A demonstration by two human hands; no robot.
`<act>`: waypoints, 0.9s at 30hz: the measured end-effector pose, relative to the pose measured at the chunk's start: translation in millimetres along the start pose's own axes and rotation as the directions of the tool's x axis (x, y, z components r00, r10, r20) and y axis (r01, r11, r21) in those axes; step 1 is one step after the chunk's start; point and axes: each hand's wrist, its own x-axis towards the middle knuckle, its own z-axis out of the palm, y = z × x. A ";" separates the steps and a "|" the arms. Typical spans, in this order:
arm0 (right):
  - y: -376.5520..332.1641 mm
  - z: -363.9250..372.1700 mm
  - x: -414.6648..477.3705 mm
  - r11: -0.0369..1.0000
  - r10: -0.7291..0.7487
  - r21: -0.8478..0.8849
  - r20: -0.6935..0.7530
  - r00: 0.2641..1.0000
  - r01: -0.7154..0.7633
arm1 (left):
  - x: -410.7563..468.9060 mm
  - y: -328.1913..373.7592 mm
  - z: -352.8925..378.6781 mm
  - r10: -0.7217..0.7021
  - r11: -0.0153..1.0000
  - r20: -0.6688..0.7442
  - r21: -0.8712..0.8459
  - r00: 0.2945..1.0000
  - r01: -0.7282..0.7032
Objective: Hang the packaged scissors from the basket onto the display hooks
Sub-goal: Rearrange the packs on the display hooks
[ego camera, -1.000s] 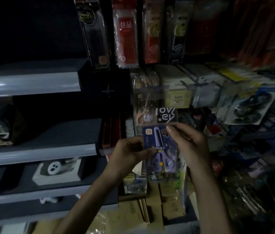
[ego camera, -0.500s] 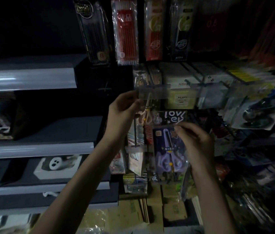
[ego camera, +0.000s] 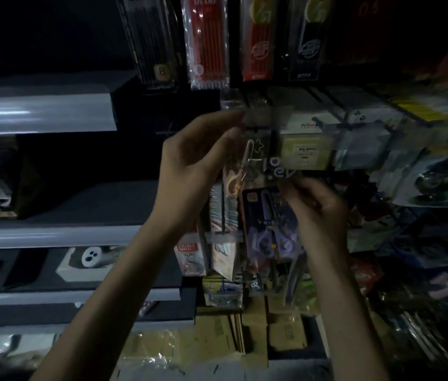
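One upright scissors pack (ego camera: 269, 224), blades up, pinched by right hand (ego camera: 319, 210); left hand (ego camera: 189, 166) unclear.

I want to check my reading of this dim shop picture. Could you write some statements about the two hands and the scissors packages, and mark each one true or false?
1. The right hand holds the dark blue package of purple-handled scissors. True.
2. The left hand hangs down, lower than the right hand. False: it is raised higher, beside the hanging clear package of pink-handled scissors.
3. The pack of red pencils hangs above both hands. True.
4. The dark blue package already hangs free, with no hand on it. False: the right hand is holding it.
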 end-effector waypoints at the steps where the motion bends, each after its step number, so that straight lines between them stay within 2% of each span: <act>1: -0.6 3.2 1.0 1.000 0.004 0.016 0.001 1.000 -0.004 | 0.4 -0.5 -1.4 0.084 0.992 0.019 0.089 0.996 -0.085; 2: -0.4 5.8 2.3 1.000 0.006 0.027 0.000 1.000 -0.006 | 0.6 -3.0 -3.4 0.165 0.966 0.049 0.191 0.985 -0.172; 4: -1.4 11.7 4.3 0.999 -0.003 0.034 -0.013 1.000 0.004 | 0.6 -12.0 -8.6 0.298 0.851 0.127 0.414 0.946 -0.324; 7: -3.2 19.8 9.9 0.999 -0.039 0.011 -0.028 0.999 0.039 | -0.5 -26.5 -14.4 0.414 0.581 0.219 0.684 0.884 -0.442; 9: -4.7 24.1 14.0 0.998 -0.062 0.004 -0.023 0.998 0.062 | -2.1 -32.3 -14.3 0.455 0.431 0.268 0.768 0.849 -0.474; 12: -7.0 28.8 21.1 0.996 -0.078 0.051 -0.022 0.997 0.079 | -4.4 -40.0 -12.5 0.462 0.297 0.309 0.829 0.832 -0.473; 15: -9.5 34.0 29.6 0.992 -0.077 0.098 -0.021 0.997 0.079 | -5.9 -45.1 -10.9 0.452 0.261 0.311 0.851 0.836 -0.457; 27: -8.8 48.8 45.1 0.987 -0.034 0.157 -0.043 0.998 0.040 | 1.1 -48.3 -11.6 0.471 0.302 0.267 0.847 0.841 -0.438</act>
